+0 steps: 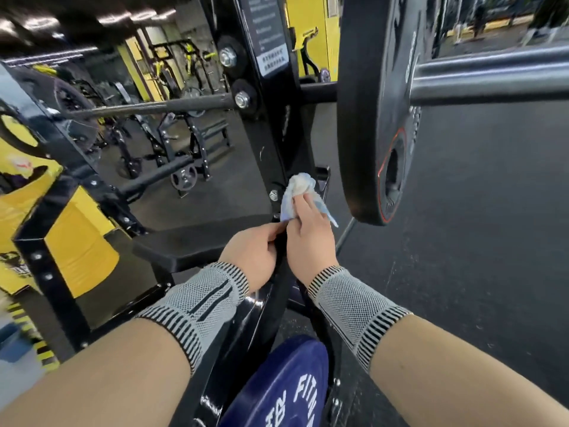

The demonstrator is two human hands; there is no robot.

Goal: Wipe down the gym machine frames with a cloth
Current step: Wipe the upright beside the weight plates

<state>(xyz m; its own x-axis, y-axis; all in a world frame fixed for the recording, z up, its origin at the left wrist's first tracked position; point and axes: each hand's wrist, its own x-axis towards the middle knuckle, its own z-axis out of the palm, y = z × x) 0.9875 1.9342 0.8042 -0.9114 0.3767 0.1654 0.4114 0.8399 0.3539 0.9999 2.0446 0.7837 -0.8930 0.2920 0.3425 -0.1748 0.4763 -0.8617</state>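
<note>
Right hand (309, 238) bunching the cloth (298, 192) against the black frame (271, 143), left hand (254, 252) clutching the near strut!

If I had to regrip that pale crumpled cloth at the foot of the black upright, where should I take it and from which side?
Take the bunched upper wad of the pale crumpled cloth, coming from the near side, as the right hand does now. That wad is thick and sits against the black upright frame post, while the lower right corner trails off as a thin loose tail. The left hand grips the black bar below.
</note>
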